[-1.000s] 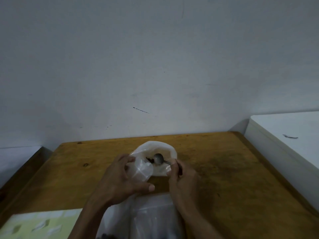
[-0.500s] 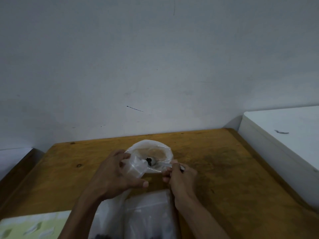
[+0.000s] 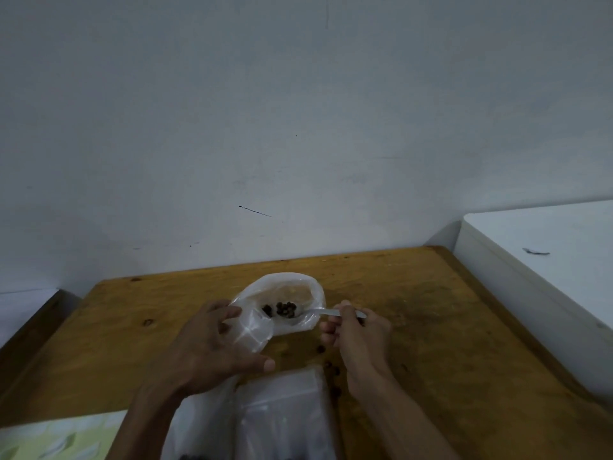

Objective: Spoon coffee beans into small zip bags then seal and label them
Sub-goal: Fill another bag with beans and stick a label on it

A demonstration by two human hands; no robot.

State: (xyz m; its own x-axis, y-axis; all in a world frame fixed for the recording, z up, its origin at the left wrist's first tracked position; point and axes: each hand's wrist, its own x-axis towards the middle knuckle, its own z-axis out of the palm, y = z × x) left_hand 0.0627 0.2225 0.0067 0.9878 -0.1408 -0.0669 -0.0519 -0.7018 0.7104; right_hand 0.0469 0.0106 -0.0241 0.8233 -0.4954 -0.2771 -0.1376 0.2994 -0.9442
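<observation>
A small clear zip bag (image 3: 282, 287) is held up over the wooden table (image 3: 431, 310) with its mouth wide open toward me. My left hand (image 3: 212, 346) grips its lower left side. Dark coffee beans (image 3: 282, 308) lie inside the bag. My right hand (image 3: 356, 330) pinches the handle of a pale spoon (image 3: 326, 312), whose bowl reaches into the bag's mouth from the right. A few loose beans (image 3: 328, 363) are scattered on the table under my right hand.
A pile of clear plastic bags (image 3: 282, 416) lies at the near edge between my forearms. A pale green sheet (image 3: 59, 439) sits at the bottom left. A white cabinet top (image 3: 547, 247) borders the table on the right, and a grey wall stands behind.
The spoon has tipped its beans into the bag, where more beans now lie. My right hand has shifted slightly right and back, drawing the spoon toward the bag's rim.
</observation>
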